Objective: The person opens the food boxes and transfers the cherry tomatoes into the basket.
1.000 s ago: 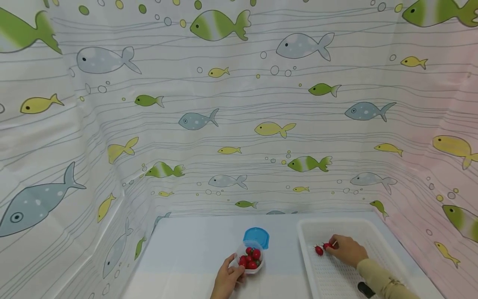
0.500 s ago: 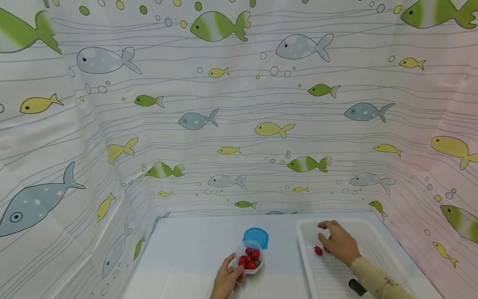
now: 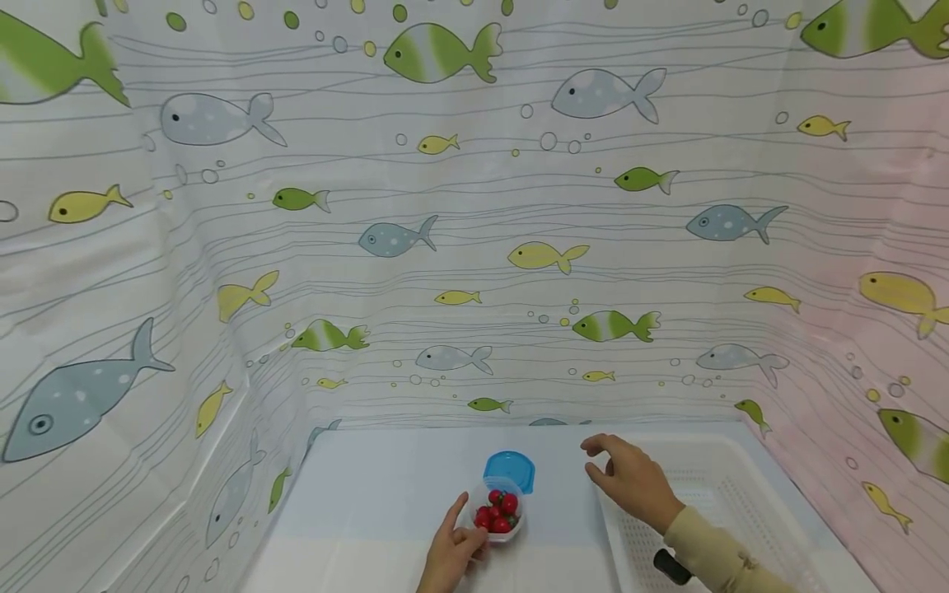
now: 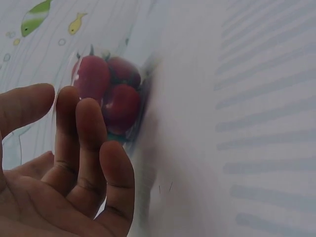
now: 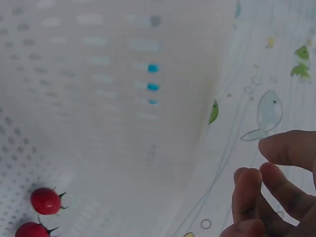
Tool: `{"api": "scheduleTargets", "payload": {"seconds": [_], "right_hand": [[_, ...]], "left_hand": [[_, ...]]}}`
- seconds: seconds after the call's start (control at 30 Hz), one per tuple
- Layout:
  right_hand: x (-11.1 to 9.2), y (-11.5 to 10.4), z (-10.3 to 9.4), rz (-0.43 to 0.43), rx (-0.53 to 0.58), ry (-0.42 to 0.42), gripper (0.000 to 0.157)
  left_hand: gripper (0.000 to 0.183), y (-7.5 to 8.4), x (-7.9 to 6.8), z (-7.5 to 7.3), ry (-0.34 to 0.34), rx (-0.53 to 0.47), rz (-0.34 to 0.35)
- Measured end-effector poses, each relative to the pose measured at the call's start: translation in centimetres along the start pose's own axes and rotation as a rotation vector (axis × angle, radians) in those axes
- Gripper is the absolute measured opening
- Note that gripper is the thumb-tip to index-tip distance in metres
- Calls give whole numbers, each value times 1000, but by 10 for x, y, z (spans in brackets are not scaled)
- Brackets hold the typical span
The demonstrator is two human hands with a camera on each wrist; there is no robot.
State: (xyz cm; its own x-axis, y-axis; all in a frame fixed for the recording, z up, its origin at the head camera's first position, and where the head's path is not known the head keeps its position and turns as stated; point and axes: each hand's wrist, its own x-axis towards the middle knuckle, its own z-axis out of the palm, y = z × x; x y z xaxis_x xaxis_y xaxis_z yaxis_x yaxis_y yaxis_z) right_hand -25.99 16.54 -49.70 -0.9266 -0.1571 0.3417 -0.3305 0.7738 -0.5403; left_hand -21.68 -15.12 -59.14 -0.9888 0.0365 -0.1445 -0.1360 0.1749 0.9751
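A small clear tub (image 3: 503, 539) filled with several red cherry tomatoes (image 3: 496, 512) sits on the table, its blue lid (image 3: 510, 473) lying just behind it. My left hand (image 3: 454, 548) is at the tub's left side, index finger raised, thumb by the near rim. Seen from the left wrist, loosely bent fingers (image 4: 91, 133) are right at the tub wall. My right hand (image 3: 638, 486) hovers over the left edge of the white perforated basket (image 3: 615, 548), fingers loosely bent with nothing between them. Two cherry tomatoes (image 5: 45, 201) lie in the basket in the right wrist view; the hand hides them in the head view.
The white table (image 3: 356, 494) runs up to a fish-patterned curtain (image 3: 474, 329) at the back and both sides. The basket takes up the table's right part, its raised wall facing the tub. A dark wrist device (image 3: 671, 567) sits on the right sleeve.
My right hand has let go of a cherry tomato in the basket and moved left to the basket's edge. The left index finger has lifted from the tub, which stays in place.
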Motion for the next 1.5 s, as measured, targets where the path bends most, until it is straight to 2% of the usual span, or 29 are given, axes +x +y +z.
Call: {"api": "scheduleTargets", "payload": {"seconds": [0.3, 0.5, 0.7, 0.93, 1.17, 1.3, 1.5], "right_hand": [[9, -40, 10, -65, 50, -152, 28], [17, -52, 25, -109, 86, -229, 28], [23, -61, 39, -172, 116, -287, 32], [32, -69, 56, -196, 32, -344, 34], [38, -72, 71, -199, -57, -434, 29], [38, -73, 77, -207, -88, -442, 29], [36, -72, 83, -267, -134, -404, 26]], "left_hand": [[92, 0, -1, 0, -10, 35, 71], [93, -1, 1, 2, -3, 71, 86], [93, -3, 1, 2, -13, 67, 99], [90, -1, 2, 3, -20, 63, 123], [91, -1, 2, 2, -14, 58, 106], [91, 0, 1, 2, -13, 61, 104], [91, 1, -1, 2, -15, 64, 101]]}}
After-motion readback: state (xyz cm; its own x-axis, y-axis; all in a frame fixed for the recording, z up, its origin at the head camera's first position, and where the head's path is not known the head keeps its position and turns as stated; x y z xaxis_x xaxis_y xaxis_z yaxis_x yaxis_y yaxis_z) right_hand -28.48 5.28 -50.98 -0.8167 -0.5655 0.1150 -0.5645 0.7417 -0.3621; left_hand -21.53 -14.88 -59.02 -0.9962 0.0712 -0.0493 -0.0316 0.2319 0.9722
